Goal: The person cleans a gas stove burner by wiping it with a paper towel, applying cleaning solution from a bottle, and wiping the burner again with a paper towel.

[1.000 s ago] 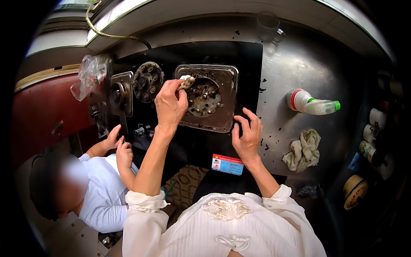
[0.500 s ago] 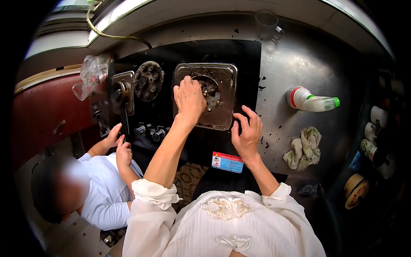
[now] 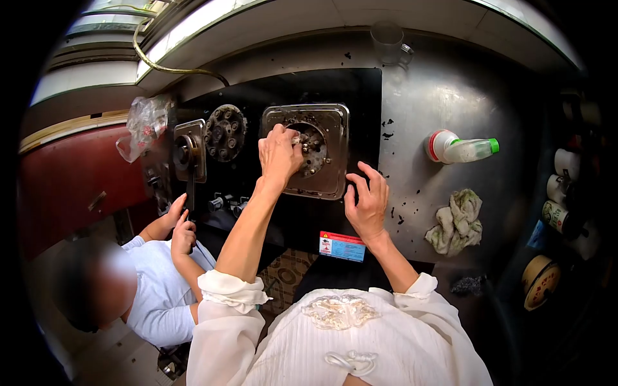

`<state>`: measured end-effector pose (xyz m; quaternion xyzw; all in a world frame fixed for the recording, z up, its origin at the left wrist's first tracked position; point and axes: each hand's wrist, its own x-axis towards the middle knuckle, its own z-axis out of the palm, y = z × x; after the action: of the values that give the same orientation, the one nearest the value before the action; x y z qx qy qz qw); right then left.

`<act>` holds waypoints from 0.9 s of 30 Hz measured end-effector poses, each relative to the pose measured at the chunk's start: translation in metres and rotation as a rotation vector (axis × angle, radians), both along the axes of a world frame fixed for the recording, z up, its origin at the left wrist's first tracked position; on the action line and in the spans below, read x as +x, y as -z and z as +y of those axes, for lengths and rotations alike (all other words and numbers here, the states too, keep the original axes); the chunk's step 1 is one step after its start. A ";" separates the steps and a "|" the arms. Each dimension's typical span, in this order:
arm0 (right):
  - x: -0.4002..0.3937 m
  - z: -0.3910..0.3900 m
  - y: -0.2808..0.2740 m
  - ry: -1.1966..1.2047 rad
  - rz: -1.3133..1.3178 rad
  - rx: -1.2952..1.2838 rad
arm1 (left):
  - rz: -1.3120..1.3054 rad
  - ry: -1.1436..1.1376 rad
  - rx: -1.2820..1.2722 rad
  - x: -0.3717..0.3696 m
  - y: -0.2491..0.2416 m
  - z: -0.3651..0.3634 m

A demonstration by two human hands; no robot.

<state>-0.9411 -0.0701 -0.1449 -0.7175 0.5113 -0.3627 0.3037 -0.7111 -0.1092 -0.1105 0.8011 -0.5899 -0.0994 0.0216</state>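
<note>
A metal burner tray (image 3: pixel 335 177) with a round, dirty burner opening (image 3: pixel 315 161) is set in the black cooktop (image 3: pixel 364 96). My left hand (image 3: pixel 279 156) is over the left part of that opening, its fingers bent and drawn together. A small pale bit shows by the fingertips, too small to name. At the tray's lower right corner, my right hand (image 3: pixel 368 204) hovers open with fingers spread and nothing in it. A sooty round burner piece (image 3: pixel 226 132) lies on the cooktop to the left.
Another person (image 3: pixel 161 276) at the left holds a dark, flat-bladed tool (image 3: pixel 191 190) near the second burner (image 3: pixel 185 152). Right of the cooktop are a spray bottle (image 3: pixel 460 148), a crumpled rag (image 3: pixel 456 222), a glass mug (image 3: pixel 388 44) and dark crumbs. A plastic bag (image 3: pixel 147 123) lies far left.
My left hand has shifted slightly over the burner opening, its fingers turning a little. My right hand keeps nearly the same pose. The view has tilted slightly.
</note>
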 end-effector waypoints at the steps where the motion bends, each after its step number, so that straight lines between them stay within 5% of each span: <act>1: 0.000 0.000 0.000 -0.002 -0.001 -0.010 | 0.003 -0.002 0.000 -0.005 -0.008 0.002; 12: 0.000 -0.001 -0.002 -0.002 0.010 0.004 | -0.224 0.060 -0.027 -0.025 -0.018 0.014; 27: 0.000 0.000 -0.002 -0.008 0.015 0.011 | -0.251 -0.019 0.284 -0.011 -0.018 -0.016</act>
<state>-0.9412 -0.0706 -0.1430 -0.7206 0.5129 -0.3532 0.3050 -0.7222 -0.1254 -0.0928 0.8076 -0.5605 -0.0808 -0.1645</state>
